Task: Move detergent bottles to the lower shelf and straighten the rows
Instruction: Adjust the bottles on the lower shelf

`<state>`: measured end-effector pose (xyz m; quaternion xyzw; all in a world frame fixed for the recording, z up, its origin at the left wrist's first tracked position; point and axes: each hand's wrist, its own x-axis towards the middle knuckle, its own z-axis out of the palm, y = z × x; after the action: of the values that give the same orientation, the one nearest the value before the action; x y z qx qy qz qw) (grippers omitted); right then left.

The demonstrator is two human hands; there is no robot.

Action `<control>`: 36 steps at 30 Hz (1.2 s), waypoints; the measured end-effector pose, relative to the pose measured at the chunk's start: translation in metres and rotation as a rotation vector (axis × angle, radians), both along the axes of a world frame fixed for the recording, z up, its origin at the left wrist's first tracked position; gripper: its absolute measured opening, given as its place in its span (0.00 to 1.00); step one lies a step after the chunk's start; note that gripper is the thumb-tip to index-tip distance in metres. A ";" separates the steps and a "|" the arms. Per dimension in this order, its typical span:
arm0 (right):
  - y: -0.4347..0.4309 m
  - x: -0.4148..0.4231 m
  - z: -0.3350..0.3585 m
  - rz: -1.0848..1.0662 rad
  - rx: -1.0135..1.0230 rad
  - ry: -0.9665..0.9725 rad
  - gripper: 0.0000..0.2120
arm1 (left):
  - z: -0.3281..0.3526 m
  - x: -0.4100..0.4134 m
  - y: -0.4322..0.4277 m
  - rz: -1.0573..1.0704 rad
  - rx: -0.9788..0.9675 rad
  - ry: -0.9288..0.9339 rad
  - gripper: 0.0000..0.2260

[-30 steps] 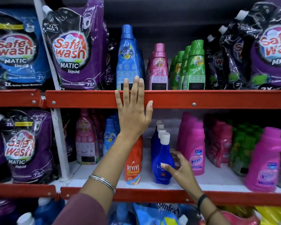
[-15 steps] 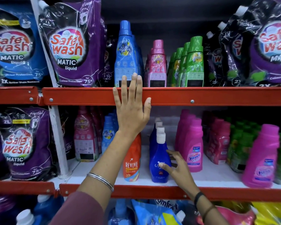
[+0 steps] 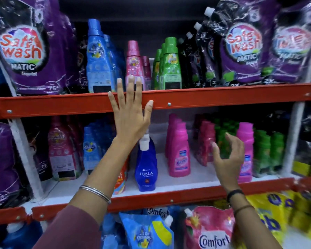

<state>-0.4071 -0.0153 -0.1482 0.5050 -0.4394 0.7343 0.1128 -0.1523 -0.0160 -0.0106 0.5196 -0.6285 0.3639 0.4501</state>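
My left hand (image 3: 130,112) lies flat and open against the red rail of the upper shelf (image 3: 223,95), fingers spread. My right hand (image 3: 226,159) hovers open in front of the lower shelf (image 3: 171,180), between a pink bottle row (image 3: 179,150) and a single pink bottle (image 3: 245,151), touching nothing. A dark blue Ujala bottle (image 3: 146,168) stands near the lower shelf's front, beside an orange bottle (image 3: 120,180) partly hidden by my left arm. On the upper shelf stand a blue bottle (image 3: 97,60), a pink bottle (image 3: 134,60) and green bottles (image 3: 170,67).
Large purple Safewash pouches (image 3: 29,49) fill both ends of the upper shelf. Green bottles (image 3: 266,151) and red-pink bottles (image 3: 205,142) crowd the lower shelf's right side. Comfort pouches (image 3: 210,230) sit on the shelf beneath. A white upright post (image 3: 23,155) stands at the left.
My right hand has left the dark blue bottle and moved right and up, fingers open. The view has shifted right. My left hand stays on the rail.
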 end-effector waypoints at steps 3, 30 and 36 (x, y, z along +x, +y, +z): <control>-0.004 -0.036 -0.002 -0.086 0.056 -0.122 0.26 | -0.001 0.000 -0.002 0.014 -0.004 0.003 0.29; 0.004 -0.027 0.011 -0.130 0.582 0.026 0.36 | -0.004 0.008 -0.006 0.055 -0.085 -0.055 0.27; 0.003 0.034 0.014 -0.019 0.607 0.109 0.37 | -0.007 0.016 -0.007 0.058 -0.125 -0.111 0.26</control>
<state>-0.3729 -0.0126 -0.1338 0.5500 -0.6369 0.5402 -0.0128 -0.1368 -0.0227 -0.0173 0.4877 -0.6131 0.4435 0.4354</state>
